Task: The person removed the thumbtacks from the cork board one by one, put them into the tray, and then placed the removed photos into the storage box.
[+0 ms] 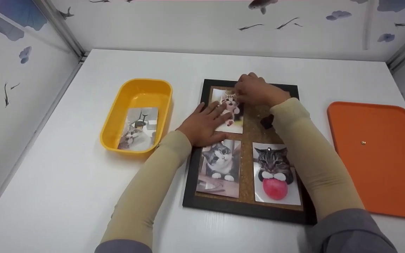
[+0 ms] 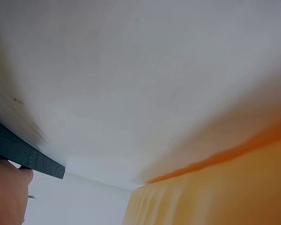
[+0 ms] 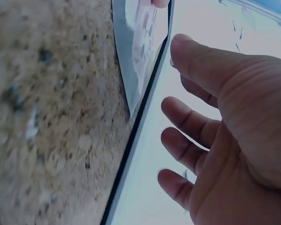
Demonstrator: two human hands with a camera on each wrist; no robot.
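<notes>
A corkboard (image 1: pixel 249 135) in a black frame carries several cat photos. My left hand (image 1: pixel 204 124) lies with fingers spread across the upper-left photo (image 1: pixel 233 124) of a kitten and the board's left side. Over that photo's top right corner is my right hand (image 1: pixel 258 90), its thumb and index finger pinching a small shiny thumbtack (image 3: pixel 172 62), mostly hidden by the fingers. In the right wrist view its other fingers (image 3: pixel 178 145) are half curled. Below are a grey-and-white cat photo (image 1: pixel 220 175) and a photo of a cat with a pink ball (image 1: pixel 276 175), tacked at its top.
Left of the board stands a yellow bin (image 1: pixel 113 137) with one more cat photo (image 1: pixel 141 130) in it. An orange tray (image 1: pixel 381 168) with a single tack (image 1: pixel 363 143) lies to the right. A dark patch (image 1: pixel 267 122) shows on the cork beside the right sleeve.
</notes>
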